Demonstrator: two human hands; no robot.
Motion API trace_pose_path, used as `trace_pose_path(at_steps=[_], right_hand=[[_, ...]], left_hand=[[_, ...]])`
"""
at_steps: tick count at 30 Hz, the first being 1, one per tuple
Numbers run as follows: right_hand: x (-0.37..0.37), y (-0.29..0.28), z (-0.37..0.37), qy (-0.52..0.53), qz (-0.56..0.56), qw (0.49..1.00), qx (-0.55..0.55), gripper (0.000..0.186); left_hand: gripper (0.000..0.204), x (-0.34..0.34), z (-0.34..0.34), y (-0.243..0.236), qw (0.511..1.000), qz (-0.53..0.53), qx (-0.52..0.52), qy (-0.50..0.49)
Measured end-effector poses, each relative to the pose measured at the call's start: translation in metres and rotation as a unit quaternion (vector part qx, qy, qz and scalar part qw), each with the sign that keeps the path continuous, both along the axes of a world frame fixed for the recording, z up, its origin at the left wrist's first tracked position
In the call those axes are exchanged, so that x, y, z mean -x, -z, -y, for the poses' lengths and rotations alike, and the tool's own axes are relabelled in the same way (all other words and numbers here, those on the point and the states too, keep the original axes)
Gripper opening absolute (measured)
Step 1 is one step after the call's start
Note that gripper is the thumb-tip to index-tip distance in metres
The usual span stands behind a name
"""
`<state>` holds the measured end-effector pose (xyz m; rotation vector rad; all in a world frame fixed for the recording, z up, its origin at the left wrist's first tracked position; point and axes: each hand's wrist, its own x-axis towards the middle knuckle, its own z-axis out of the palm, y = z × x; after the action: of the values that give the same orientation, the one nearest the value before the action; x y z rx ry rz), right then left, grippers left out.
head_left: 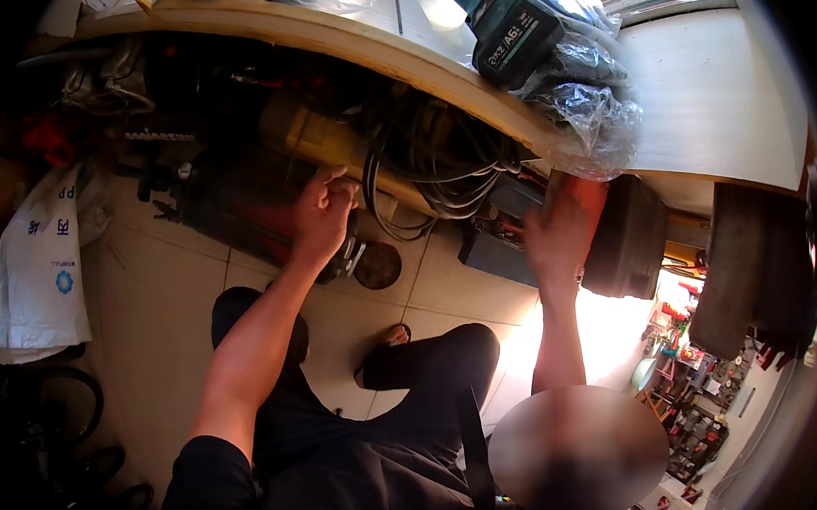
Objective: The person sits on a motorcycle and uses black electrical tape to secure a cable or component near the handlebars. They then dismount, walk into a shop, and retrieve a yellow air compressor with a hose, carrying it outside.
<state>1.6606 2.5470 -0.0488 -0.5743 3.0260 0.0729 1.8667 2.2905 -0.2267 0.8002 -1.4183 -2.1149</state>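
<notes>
My left hand (325, 213) is raised in front of the shelf space, its fingers curled in loosely with nothing visible in them. Below and beside it lies a long dark red machine (252, 212), partly in shadow. My right hand (554, 239) reaches under the counter edge, smeared by motion. It lies against or just beside a bright red object (584, 206) whose kind I cannot make out. A grey toolbox-like case (500, 256) sits to the left of that hand. To its right stands a dark rounded container (626, 236).
A black cable coil (441, 176) hangs near a yellow case (317, 136) under the counter (721, 95). On top lie a tool battery (513, 41) and clear plastic wrapping (590, 124). A white bag (40, 262) is at left; a round dark lid-like disc (378, 265) rests on the tiles.
</notes>
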Motion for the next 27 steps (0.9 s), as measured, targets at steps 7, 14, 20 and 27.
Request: trace_pose_path(at_steps=[7,14,20,27], right_hand=[[0.011,0.079,0.111,-0.189,-0.079,0.951,0.233,0.054],[0.058,0.101,0.145,-0.216,-0.065,0.957,0.182,0.054],[0.017,0.079,0.144,-0.126,-0.031,0.97,0.205,0.043],[-0.052,0.08,0.071,-0.403,-0.024,0.86,0.31,0.046]], left_hand=[[0.041,0.043,0.032,-0.053,0.986,-0.048,0.158,-0.001],[0.05,0.056,0.035,-0.047,0.99,0.09,0.101,-0.027],[0.053,0.053,0.035,-0.05,0.995,0.096,-0.003,0.001],[0.066,0.042,0.039,-0.071,0.973,-0.029,-0.191,0.123]])
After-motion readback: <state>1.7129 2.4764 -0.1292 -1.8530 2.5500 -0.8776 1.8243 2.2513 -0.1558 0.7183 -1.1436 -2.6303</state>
